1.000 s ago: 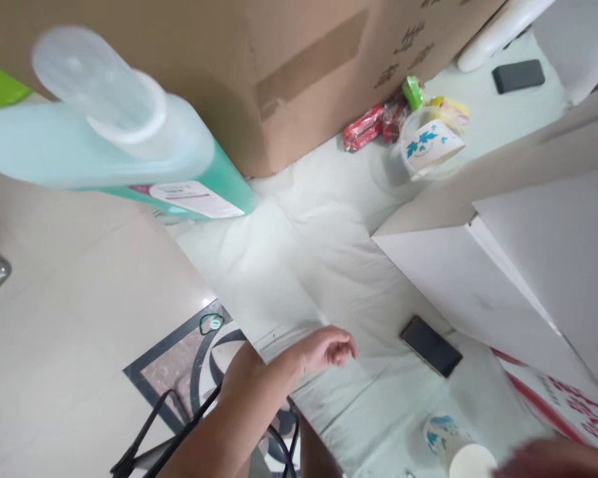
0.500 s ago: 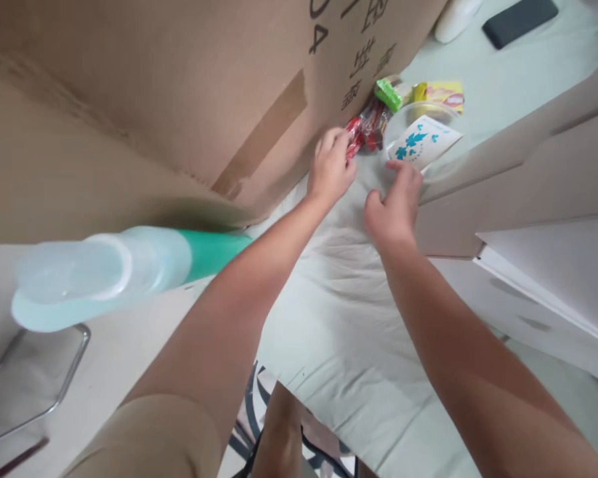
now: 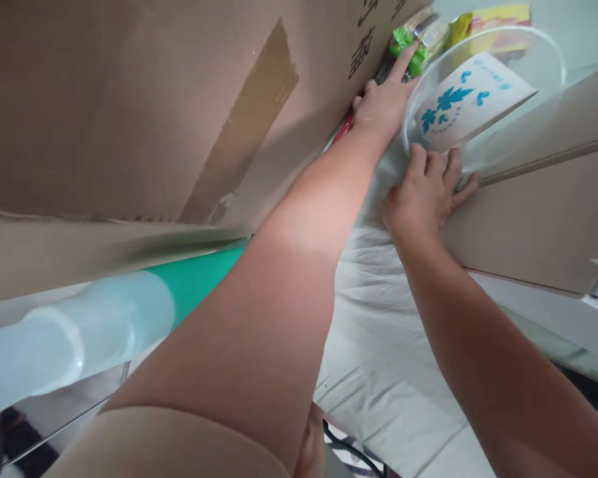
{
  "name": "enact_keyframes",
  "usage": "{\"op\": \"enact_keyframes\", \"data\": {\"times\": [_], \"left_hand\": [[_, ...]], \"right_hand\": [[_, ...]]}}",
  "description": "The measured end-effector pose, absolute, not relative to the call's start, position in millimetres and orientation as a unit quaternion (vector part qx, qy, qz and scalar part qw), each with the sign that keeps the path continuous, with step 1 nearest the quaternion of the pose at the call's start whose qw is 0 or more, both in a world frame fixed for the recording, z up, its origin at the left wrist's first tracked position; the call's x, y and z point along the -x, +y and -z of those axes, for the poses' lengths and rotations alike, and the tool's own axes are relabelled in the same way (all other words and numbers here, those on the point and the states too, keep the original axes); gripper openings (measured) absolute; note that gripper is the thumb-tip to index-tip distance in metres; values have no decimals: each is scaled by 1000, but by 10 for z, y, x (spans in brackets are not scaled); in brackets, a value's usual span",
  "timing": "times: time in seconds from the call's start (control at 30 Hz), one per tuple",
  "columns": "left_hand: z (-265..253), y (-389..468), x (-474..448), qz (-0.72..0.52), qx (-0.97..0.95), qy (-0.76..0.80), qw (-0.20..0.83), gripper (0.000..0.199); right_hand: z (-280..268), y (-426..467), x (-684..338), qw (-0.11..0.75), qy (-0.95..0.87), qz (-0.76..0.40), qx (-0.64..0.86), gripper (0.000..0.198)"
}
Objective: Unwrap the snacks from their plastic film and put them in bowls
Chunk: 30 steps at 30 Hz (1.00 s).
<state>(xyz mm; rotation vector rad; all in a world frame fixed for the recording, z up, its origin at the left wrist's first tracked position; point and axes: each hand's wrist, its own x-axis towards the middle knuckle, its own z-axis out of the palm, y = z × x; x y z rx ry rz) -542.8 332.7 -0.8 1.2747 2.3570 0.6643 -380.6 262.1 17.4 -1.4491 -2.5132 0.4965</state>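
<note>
My left hand [image 3: 385, 106] reaches along the foot of a large cardboard box, its fingers spread and one fingertip at a green-and-clear snack packet [image 3: 418, 41]. Part of a red wrapped packet [image 3: 343, 127] shows beneath that wrist. Beside it lies a clear round plastic tub [image 3: 553, 50], tilted toward me, with a white paper packet printed with blue leaves [image 3: 483, 89] inside. My right hand [image 3: 428, 186] is open at the tub's near side, fingers apart and touching or very close to its rim. A yellow packet [image 3: 493, 26] lies behind the tub, partly seen through it.
The tall cardboard box [image 3: 129, 119] walls off the left. A second carton [image 3: 543, 219] stands close on the right. A green and translucent plastic bottle-like container [image 3: 144, 299] lies near my left forearm. Wrinkled pale cloth [image 3: 373, 318] covers the surface below.
My left hand has gone from the red packets forward to the green packet, its fingers spreading. My right hand's fingers have opened out beside the tub. The view has moved closer.
</note>
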Motion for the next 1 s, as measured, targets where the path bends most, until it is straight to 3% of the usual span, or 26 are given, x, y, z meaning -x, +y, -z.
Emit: {"op": "enact_keyframes", "data": {"times": [0.1,0.3,0.57,0.73,1.0], "left_hand": [[29,3230,5358,-160,-476,830,242,35],[192,2844,5273,-241,-487,825,155,27],[52,1922,4858,-220,-452,850,160,39],[5,1145,4383,-224,-402,875,147,40],[-32,186,3422,-244,-372,884,142,39]], "right_hand": [[-314,2619,3867,61,-851,-157,497,36],[-518,2365,3870,32,-861,-146,485,31],[-569,1749,3384,104,-903,-124,398,25],[-704,1431,2883,142,-948,-94,271,20],[-775,869,1592,114,-963,-161,183,26]]}}
